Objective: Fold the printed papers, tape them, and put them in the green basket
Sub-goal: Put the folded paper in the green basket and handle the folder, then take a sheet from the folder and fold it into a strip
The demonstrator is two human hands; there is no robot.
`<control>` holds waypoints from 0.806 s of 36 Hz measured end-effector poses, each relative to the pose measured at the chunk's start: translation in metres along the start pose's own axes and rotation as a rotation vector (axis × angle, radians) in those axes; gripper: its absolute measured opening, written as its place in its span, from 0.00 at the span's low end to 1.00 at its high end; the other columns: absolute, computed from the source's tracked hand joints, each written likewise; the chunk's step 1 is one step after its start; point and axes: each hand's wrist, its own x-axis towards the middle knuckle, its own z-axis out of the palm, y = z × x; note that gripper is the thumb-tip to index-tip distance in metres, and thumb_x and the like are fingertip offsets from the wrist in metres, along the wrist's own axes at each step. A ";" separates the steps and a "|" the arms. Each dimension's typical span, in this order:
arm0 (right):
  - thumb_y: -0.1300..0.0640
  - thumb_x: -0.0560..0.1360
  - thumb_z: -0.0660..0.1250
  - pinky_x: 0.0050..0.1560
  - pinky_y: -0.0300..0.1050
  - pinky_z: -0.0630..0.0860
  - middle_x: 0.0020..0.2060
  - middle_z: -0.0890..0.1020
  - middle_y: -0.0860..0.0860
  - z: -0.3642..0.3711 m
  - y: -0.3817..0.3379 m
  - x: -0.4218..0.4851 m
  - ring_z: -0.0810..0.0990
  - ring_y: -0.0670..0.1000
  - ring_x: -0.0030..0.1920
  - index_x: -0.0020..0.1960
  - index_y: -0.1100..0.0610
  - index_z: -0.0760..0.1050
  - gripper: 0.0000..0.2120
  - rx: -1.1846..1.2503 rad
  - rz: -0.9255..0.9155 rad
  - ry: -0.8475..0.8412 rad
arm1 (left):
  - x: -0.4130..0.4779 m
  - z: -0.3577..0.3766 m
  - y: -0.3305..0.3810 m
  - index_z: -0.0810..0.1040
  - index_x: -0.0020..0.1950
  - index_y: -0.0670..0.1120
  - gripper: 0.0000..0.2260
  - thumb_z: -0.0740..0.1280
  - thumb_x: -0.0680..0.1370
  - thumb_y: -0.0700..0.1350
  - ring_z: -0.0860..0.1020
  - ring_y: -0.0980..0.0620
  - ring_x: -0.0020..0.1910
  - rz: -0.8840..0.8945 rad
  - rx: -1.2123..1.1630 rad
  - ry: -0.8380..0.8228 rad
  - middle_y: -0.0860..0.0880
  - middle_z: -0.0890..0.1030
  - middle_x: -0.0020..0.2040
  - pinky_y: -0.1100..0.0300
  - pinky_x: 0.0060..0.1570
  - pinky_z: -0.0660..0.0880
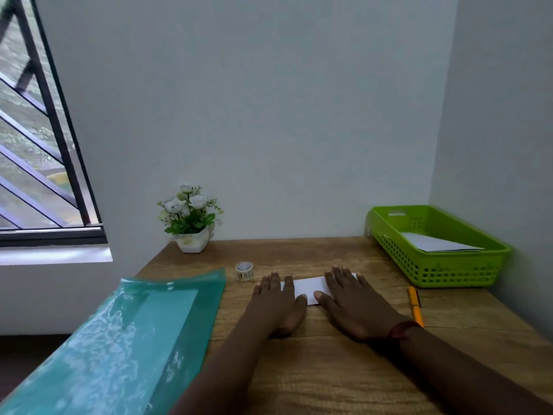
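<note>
A folded white paper [309,287] lies flat on the wooden table [314,369]. My left hand [276,304] presses palm down on its left end, fingers spread. My right hand [353,301] presses flat on its right end, thumb on the paper's front edge. A small roll of patterned tape [244,270] stands just beyond my left hand. The green basket [434,269] sits at the back right of the table and holds folded white paper [437,244].
A translucent teal plastic folder [119,336] with paper inside overhangs the table's left edge. An orange pen [416,307] lies right of my right hand. A white pot of flowers [191,220] stands at the back left against the wall. A barred window is at far left.
</note>
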 end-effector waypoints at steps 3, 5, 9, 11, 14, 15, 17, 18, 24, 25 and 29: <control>0.37 0.81 0.40 0.76 0.48 0.42 0.79 0.48 0.53 -0.001 -0.017 0.004 0.44 0.50 0.79 0.79 0.56 0.45 0.33 0.067 -0.048 0.028 | 0.001 -0.011 -0.006 0.41 0.80 0.47 0.30 0.45 0.83 0.59 0.39 0.41 0.79 0.038 -0.020 0.023 0.41 0.39 0.80 0.46 0.75 0.41; 0.38 0.81 0.40 0.76 0.46 0.43 0.79 0.49 0.52 0.000 -0.028 0.003 0.45 0.49 0.78 0.79 0.55 0.45 0.33 0.142 -0.072 0.020 | 0.000 -0.020 -0.012 0.44 0.81 0.45 0.29 0.46 0.84 0.57 0.39 0.41 0.79 0.066 -0.017 0.047 0.40 0.40 0.80 0.45 0.75 0.42; 0.35 0.79 0.39 0.74 0.41 0.43 0.79 0.49 0.48 0.002 -0.048 0.001 0.46 0.45 0.78 0.79 0.52 0.45 0.34 0.210 -0.129 0.048 | -0.009 -0.036 -0.035 0.52 0.80 0.43 0.27 0.50 0.84 0.54 0.43 0.41 0.79 0.096 -0.028 0.139 0.39 0.47 0.80 0.46 0.76 0.44; 0.34 0.79 0.38 0.74 0.39 0.41 0.79 0.48 0.47 0.002 -0.057 0.002 0.44 0.44 0.78 0.79 0.52 0.44 0.35 0.190 -0.164 0.056 | -0.018 -0.039 -0.051 0.52 0.80 0.44 0.27 0.50 0.83 0.53 0.44 0.42 0.79 0.094 -0.031 0.162 0.41 0.49 0.80 0.47 0.76 0.43; 0.36 0.80 0.40 0.72 0.37 0.40 0.79 0.47 0.47 0.003 -0.073 0.004 0.43 0.41 0.76 0.80 0.52 0.44 0.33 0.204 -0.207 0.057 | -0.032 -0.038 -0.077 0.51 0.80 0.45 0.27 0.51 0.83 0.54 0.44 0.44 0.79 0.068 -0.021 0.189 0.43 0.51 0.81 0.48 0.76 0.43; 0.36 0.80 0.41 0.71 0.36 0.39 0.79 0.48 0.47 0.003 -0.080 0.006 0.43 0.40 0.75 0.80 0.52 0.44 0.33 0.201 -0.230 0.062 | -0.037 -0.037 -0.086 0.51 0.80 0.45 0.27 0.51 0.83 0.54 0.45 0.44 0.79 0.058 -0.019 0.200 0.43 0.51 0.81 0.48 0.76 0.43; 0.37 0.81 0.42 0.70 0.35 0.39 0.79 0.49 0.47 0.004 -0.093 0.009 0.43 0.39 0.74 0.79 0.52 0.46 0.32 0.181 -0.283 0.081 | -0.046 -0.035 -0.104 0.51 0.80 0.45 0.27 0.50 0.83 0.53 0.46 0.45 0.79 0.037 -0.008 0.213 0.44 0.52 0.80 0.48 0.77 0.42; 0.38 0.81 0.43 0.70 0.35 0.39 0.79 0.51 0.48 0.004 -0.099 0.011 0.45 0.40 0.76 0.79 0.52 0.47 0.31 0.168 -0.307 0.093 | -0.049 -0.034 -0.112 0.51 0.80 0.45 0.27 0.50 0.83 0.53 0.46 0.46 0.79 0.029 -0.008 0.217 0.44 0.53 0.80 0.48 0.77 0.42; 0.43 0.82 0.47 0.72 0.37 0.46 0.77 0.61 0.53 0.009 -0.144 0.026 0.56 0.49 0.77 0.77 0.54 0.57 0.27 0.135 -0.451 0.152 | -0.066 -0.031 -0.160 0.53 0.80 0.47 0.26 0.52 0.83 0.53 0.49 0.50 0.79 -0.048 -0.143 0.316 0.47 0.55 0.80 0.50 0.76 0.42; 0.44 0.82 0.48 0.72 0.37 0.48 0.76 0.63 0.53 0.011 -0.150 0.028 0.58 0.50 0.76 0.77 0.55 0.59 0.26 0.138 -0.473 0.160 | -0.068 -0.030 -0.166 0.54 0.80 0.47 0.26 0.53 0.83 0.53 0.49 0.49 0.79 -0.057 -0.162 0.342 0.47 0.56 0.80 0.50 0.76 0.43; 0.49 0.82 0.52 0.70 0.41 0.63 0.67 0.74 0.51 0.012 -0.177 0.034 0.71 0.50 0.67 0.70 0.55 0.70 0.21 0.178 -0.543 0.203 | -0.076 -0.033 -0.195 0.56 0.79 0.46 0.26 0.54 0.82 0.53 0.52 0.48 0.79 -0.147 -0.132 0.394 0.46 0.58 0.79 0.49 0.77 0.45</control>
